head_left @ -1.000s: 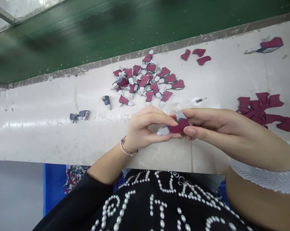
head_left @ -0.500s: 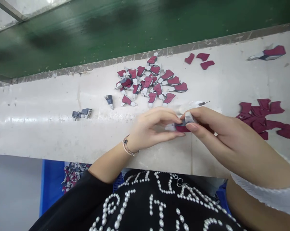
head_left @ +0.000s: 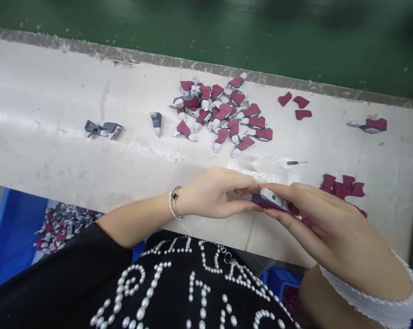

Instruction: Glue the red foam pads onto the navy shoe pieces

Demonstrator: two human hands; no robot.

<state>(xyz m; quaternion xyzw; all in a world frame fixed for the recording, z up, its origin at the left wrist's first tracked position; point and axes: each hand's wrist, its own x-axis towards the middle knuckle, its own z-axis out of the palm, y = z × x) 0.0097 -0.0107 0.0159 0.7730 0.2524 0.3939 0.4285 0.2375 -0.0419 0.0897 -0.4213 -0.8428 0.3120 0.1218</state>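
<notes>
Both hands are closed on one small grey-and-dark-red plastic part (head_left: 268, 200) above the front of the table. My left hand (head_left: 220, 194) pinches its left end between thumb and fingers. On the right end, my right hand (head_left: 325, 224) grips with thumb and fingertips. A light grey block with a small round hole faces up on the part; my fingers cover some of the rest. Just beyond the hands lies a clear bottle (head_left: 282, 163) with a thin needle tip. Flat dark red pieces (head_left: 343, 187) lie in a pile partly behind my right hand.
A heap of grey-and-red parts (head_left: 223, 112) covers the table's back middle. Several dark grey parts (head_left: 103, 129) lie to the left. Loose red pieces (head_left: 302, 114) and a single part (head_left: 373, 124) are at right. Below stands a blue bin (head_left: 13, 228) full of parts.
My view has tilted and shifted, so the table slants the other way. The held part is turned in my fingers, showing its holed grey side. Both hands keep hold of it.
</notes>
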